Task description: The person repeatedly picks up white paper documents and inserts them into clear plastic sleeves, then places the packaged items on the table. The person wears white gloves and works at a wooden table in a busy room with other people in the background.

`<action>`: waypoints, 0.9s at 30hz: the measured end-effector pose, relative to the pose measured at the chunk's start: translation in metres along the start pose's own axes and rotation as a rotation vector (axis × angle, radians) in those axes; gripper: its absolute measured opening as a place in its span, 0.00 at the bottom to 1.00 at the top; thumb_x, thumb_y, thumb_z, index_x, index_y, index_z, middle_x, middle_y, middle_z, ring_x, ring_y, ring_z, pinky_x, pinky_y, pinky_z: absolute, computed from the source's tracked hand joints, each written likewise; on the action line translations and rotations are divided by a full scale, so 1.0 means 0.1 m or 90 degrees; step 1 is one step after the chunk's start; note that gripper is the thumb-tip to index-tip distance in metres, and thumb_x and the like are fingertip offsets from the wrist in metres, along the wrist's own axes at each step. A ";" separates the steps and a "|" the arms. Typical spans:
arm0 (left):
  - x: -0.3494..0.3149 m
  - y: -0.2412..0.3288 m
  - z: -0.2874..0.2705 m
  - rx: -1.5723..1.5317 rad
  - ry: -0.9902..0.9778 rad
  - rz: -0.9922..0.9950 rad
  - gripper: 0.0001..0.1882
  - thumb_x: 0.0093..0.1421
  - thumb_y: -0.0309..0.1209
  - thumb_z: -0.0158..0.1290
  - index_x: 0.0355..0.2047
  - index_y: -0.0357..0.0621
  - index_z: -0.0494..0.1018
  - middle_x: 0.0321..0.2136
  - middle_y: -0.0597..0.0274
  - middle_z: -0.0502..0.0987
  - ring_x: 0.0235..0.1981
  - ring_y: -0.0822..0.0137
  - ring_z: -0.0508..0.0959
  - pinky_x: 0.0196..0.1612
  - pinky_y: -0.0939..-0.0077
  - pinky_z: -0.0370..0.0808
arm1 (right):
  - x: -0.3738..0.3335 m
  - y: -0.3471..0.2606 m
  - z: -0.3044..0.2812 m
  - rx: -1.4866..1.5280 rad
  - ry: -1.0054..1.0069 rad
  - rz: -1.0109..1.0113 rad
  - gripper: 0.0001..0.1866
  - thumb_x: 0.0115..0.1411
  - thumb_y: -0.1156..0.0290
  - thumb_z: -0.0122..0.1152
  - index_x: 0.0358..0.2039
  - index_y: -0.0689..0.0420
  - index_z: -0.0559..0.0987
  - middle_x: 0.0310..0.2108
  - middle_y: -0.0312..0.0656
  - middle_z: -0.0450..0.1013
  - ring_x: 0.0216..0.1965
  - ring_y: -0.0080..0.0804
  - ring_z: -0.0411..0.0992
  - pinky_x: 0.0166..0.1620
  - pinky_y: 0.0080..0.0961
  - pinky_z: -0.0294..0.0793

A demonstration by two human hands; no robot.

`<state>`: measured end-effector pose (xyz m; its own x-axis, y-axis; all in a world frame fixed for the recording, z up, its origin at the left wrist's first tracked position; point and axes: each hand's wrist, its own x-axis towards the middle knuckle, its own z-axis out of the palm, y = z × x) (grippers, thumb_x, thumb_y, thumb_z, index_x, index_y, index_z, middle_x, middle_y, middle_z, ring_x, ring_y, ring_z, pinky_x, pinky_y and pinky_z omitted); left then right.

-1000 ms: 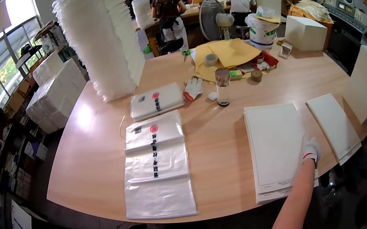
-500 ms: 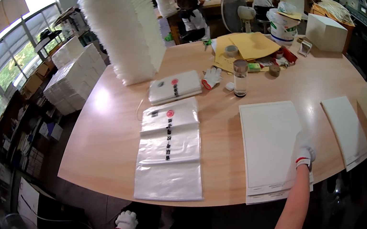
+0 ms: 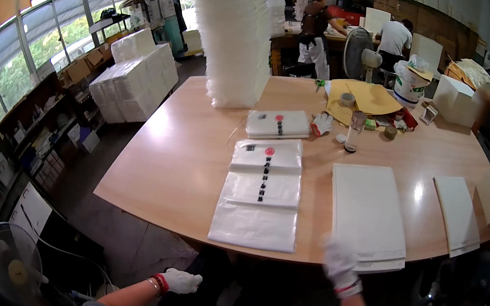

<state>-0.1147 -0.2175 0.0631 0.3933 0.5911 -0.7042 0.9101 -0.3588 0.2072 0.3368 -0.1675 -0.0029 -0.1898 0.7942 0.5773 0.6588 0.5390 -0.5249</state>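
Clearly the white sheets (image 3: 367, 216) at the counter's (image 3: 194, 144) front edge look thin and floppy, best lifted by a corner; the right hand (image 3: 337, 266) hovers there, too blurred to tell its fingers.

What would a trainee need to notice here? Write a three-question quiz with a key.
1. True or false: the right hand is at the near edge of the white sheet stack.
2. Multiple choice: what lies flat on the table straight ahead of the person? A) a clear plastic bag with a dark printed strip B) a red toolbox C) a laptop
3. Fill in: the left hand wears a white ____ and hangs below the table edge, holding nothing.

Key: 1 true. 2 A, the clear plastic bag. 3 glove.
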 end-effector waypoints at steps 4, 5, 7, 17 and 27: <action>0.02 -0.15 0.30 0.005 -0.064 0.051 0.14 0.58 0.44 0.42 0.37 0.50 0.66 0.29 0.50 0.76 0.33 0.50 0.76 0.33 0.55 0.69 | -0.40 -1.17 0.68 0.010 -0.372 0.132 0.21 0.54 0.63 0.50 0.49 0.56 0.69 0.44 0.50 0.70 0.42 0.49 0.70 0.43 0.42 0.71; -0.10 -0.11 0.31 -0.042 0.002 -0.009 0.15 0.58 0.44 0.42 0.39 0.51 0.67 0.29 0.50 0.76 0.33 0.49 0.77 0.33 0.53 0.70 | -0.49 -1.27 0.83 -0.067 -0.414 0.199 0.23 0.54 0.64 0.49 0.51 0.53 0.67 0.47 0.50 0.68 0.42 0.51 0.70 0.44 0.42 0.70; -0.05 -0.12 0.35 -0.030 0.118 -0.054 0.16 0.57 0.45 0.43 0.40 0.52 0.67 0.33 0.47 0.77 0.36 0.48 0.77 0.36 0.50 0.70 | -0.82 -1.10 1.20 -0.217 -0.426 0.226 0.19 0.56 0.63 0.46 0.50 0.45 0.69 0.51 0.47 0.64 0.45 0.49 0.67 0.47 0.47 0.68; 0.58 -0.37 0.95 -0.134 0.429 0.233 0.06 0.55 0.35 0.48 0.27 0.49 0.68 0.21 0.58 0.72 0.21 0.60 0.71 0.26 0.61 0.68 | -0.79 -1.27 1.17 -0.125 -0.293 0.478 0.12 0.59 0.61 0.43 0.37 0.53 0.72 0.36 0.49 0.74 0.38 0.47 0.73 0.40 0.39 0.71; 0.56 -0.61 0.88 -0.280 0.598 0.327 0.07 0.48 0.26 0.53 0.27 0.45 0.66 0.23 0.51 0.72 0.25 0.48 0.73 0.28 0.56 0.70 | -0.76 -2.39 0.79 -0.187 -0.674 0.373 0.16 0.60 0.61 0.45 0.42 0.56 0.73 0.38 0.50 0.72 0.42 0.46 0.71 0.44 0.34 0.70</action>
<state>-0.1599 -0.2264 -0.0490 0.5036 0.8186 0.2760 0.5088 -0.5393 0.6710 0.1362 -0.3349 0.0296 -0.2160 0.8026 -0.5561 0.9543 0.0530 -0.2942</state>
